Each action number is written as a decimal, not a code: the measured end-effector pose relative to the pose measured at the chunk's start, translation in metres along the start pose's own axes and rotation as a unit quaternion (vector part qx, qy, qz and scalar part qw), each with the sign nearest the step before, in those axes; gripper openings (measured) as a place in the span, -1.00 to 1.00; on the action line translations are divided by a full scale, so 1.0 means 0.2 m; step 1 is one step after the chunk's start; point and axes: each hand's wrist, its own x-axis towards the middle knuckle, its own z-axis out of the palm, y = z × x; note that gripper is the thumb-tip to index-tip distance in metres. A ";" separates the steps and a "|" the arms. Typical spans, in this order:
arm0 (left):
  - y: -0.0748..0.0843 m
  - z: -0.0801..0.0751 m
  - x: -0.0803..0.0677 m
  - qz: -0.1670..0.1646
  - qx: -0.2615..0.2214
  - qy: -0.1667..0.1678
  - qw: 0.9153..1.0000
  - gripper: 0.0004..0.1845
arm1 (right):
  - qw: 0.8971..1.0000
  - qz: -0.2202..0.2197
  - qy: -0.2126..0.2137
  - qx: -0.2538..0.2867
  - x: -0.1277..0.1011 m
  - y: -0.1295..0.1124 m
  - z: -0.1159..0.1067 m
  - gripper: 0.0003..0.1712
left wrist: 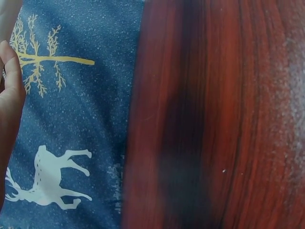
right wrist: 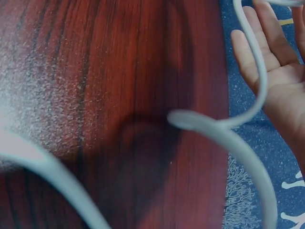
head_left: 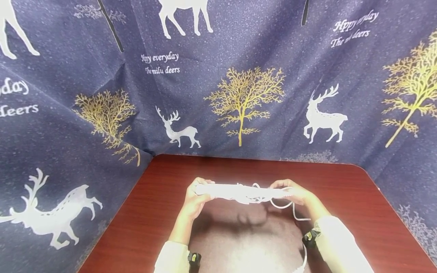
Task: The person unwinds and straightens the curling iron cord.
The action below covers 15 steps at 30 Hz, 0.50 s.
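Note:
A long white bar (head_left: 225, 190), overexposed and like a power strip in shape, is held level above the table in the head view. Loops of white cord (head_left: 281, 207) lie along its right half. My left hand (head_left: 195, 199) grips its left end, thumb on the near side. At the other end, my right hand (head_left: 296, 192) holds the bar with fingertips at its far edge. In the left wrist view the left hand (left wrist: 10, 95) shows only at the left border. Cord (right wrist: 259, 71) crosses in front of the right hand (right wrist: 281, 86) in the right wrist view.
Under the hands is a reddish-brown wooden table (head_left: 143, 227), with bright glare near its front. Cord hangs past the right wrist toward a white end piece (head_left: 300, 269) at the bottom. A blue cloth (head_left: 191, 91) printed with deer and trees hangs behind and at the sides.

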 end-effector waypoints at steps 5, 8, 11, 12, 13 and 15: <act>-0.01 -0.01 0.01 0.012 0.011 0.021 1.000 -0.50 | 0.999 0.001 0.038 -0.012 -0.03 0.00 -0.01 -0.61; 0.01 0.00 0.01 0.014 0.019 0.031 0.999 -0.50 | 0.999 0.011 0.033 0.012 -0.04 0.00 -0.02 -0.67; 0.03 0.03 0.00 0.012 0.021 0.037 0.999 -0.51 | 0.998 0.023 0.027 0.042 -0.05 0.00 -0.02 -0.73; 0.04 0.04 0.00 0.010 0.023 0.041 0.999 -0.52 | 0.998 0.025 0.026 0.043 -0.06 0.00 -0.02 -0.72; 0.04 0.04 0.00 0.011 0.024 0.044 0.999 -0.52 | 0.998 0.030 0.028 0.043 -0.07 0.00 -0.02 -0.74; 0.03 0.04 0.00 0.011 0.025 0.054 0.998 -0.52 | 0.998 0.030 0.022 0.059 -0.08 -0.01 -0.02 -0.74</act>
